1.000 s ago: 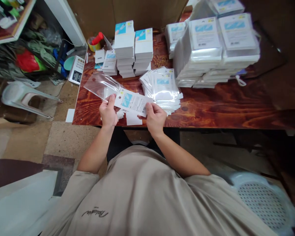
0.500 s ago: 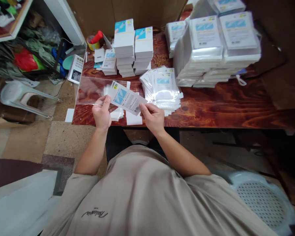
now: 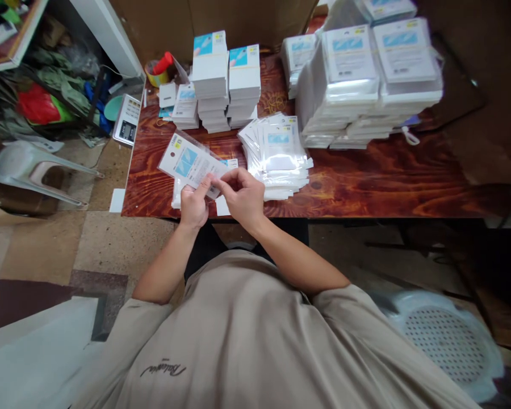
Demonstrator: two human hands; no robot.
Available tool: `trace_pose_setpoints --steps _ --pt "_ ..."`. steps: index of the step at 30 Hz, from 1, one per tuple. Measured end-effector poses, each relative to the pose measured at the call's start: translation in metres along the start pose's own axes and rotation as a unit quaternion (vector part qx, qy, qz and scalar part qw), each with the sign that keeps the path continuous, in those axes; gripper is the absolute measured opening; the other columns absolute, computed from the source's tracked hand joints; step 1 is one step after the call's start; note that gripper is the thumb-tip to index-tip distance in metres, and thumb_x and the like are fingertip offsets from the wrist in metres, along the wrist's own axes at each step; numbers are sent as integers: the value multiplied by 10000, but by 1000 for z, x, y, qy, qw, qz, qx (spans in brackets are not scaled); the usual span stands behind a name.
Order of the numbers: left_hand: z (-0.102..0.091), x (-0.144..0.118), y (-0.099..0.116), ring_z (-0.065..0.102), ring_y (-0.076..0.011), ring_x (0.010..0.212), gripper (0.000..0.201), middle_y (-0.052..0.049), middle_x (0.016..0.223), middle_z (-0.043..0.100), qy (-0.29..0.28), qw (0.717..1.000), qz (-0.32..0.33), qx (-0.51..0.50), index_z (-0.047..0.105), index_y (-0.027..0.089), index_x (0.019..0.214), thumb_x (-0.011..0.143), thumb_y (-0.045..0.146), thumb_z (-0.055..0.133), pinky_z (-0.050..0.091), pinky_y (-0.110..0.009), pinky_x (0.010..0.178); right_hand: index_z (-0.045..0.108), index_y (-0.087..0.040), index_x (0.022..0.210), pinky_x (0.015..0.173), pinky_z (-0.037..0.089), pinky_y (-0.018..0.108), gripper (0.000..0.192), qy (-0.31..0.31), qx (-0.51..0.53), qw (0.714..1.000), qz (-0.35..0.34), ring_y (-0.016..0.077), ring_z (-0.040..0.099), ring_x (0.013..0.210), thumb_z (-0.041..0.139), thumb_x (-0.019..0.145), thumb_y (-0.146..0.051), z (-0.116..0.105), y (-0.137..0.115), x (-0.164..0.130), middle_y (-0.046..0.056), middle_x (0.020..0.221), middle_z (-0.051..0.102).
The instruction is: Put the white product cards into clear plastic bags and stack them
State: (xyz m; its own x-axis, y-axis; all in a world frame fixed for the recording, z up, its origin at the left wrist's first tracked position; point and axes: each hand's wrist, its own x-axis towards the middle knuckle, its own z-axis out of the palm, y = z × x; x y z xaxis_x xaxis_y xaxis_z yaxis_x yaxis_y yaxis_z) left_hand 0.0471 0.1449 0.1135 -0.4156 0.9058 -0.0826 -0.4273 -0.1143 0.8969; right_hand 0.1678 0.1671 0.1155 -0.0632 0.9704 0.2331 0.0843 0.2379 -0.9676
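Observation:
A printed packaging card (image 3: 186,162) with a blue picture and a yellow mark lies inside a clear plastic bag (image 3: 204,149), tilted above the table's front left. My left hand (image 3: 195,209) grips its lower edge, thumb on top. Close beside it, my right hand (image 3: 246,200) is closed at the lower right end of the bag, fingertips pinching there and nearly touching the left thumb. Beneath the card lies a pile of clear bags (image 3: 176,196), mostly covered. Just right of my hands is a fanned pile of bagged cards (image 3: 279,150).
Tall stacks of cards (image 3: 210,76) stand at the back, beside rubber bands (image 3: 276,102). Large stacks of bagged cards (image 3: 349,68) fill the back right. A tape roll (image 3: 156,75) and a scale (image 3: 126,122) are at the left. Plastic stools (image 3: 451,341) flank me.
The card has gone into the clear bag, which has swung round over it. My right hand has moved left, close to my left hand, which has shifted slightly right.

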Motion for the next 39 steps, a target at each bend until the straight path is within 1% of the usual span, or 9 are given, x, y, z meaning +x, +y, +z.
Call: trace_pose_setpoints --steps 4,8,13,18,22,24,29,33,39 --pt "-8 1 6 752 -197 747 458 -74 951 776 -15 995 -33 92 731 167 1034 732 476 885 610 -286 644 679 -192 978 797 518 344 386 60 -147 982 -102 192 648 863 729 866 -559 -10 1 7 65 928 712" --pt "-15 12 18 686 -198 587 530 -86 812 732 -141 952 -91 256 722 143 1028 772 598 814 554 -311 525 634 -184 1201 765 534 338 429 -59 -81 994 -53 170 631 800 687 895 -480 -29 17 34 31 900 699" --pt "-51 53 21 666 -290 1027 468 -145 1051 693 103 817 146 548 677 163 1074 796 524 787 509 -466 994 587 -179 1268 836 524 423 388 100 -216 971 -29 196 620 792 595 928 -368 -83 67 74 42 860 677" --pt "-99 93 20 657 -297 970 616 -152 1037 695 100 743 6 662 648 138 1061 612 478 896 493 -427 930 639 -110 1222 985 453 582 423 165 -427 888 -42 362 574 1163 638 899 -384 -110 78 79 211 1181 667" --pt "-104 103 25 594 -184 694 317 -39 764 671 67 759 -21 647 667 175 805 653 386 847 440 -306 706 685 -132 1198 982 472 464 326 -123 -411 884 -185 309 605 1138 624 953 -337 -75 41 41 175 1198 696" --pt "-100 101 32 566 -188 639 251 -43 673 642 50 743 -11 667 676 178 718 726 405 784 408 -315 669 692 -111 1197 995 464 480 427 -306 -423 818 -243 357 564 1233 722 898 -415 -53 25 17 192 1320 659" --pt "-90 86 51 624 -262 702 374 -125 713 681 24 694 66 717 708 171 708 916 453 576 441 -377 726 706 -75 1067 779 482 379 243 -443 -480 724 -223 332 585 1160 592 982 -271 -32 18 -18 211 1196 669" --pt "-84 82 44 674 -226 727 324 -119 806 720 77 834 117 533 730 164 794 905 447 619 516 -349 717 711 -91 1029 722 459 343 226 -454 -451 734 -228 271 652 1005 493 983 -129 -45 20 -17 163 1055 715" --pt "-69 83 19 710 -155 701 358 -59 805 733 121 979 40 156 691 176 826 718 478 850 585 -281 680 763 -195 949 707 512 308 319 -32 -173 979 -99 191 672 764 535 1019 -408 -62 8 -8 58 849 748"
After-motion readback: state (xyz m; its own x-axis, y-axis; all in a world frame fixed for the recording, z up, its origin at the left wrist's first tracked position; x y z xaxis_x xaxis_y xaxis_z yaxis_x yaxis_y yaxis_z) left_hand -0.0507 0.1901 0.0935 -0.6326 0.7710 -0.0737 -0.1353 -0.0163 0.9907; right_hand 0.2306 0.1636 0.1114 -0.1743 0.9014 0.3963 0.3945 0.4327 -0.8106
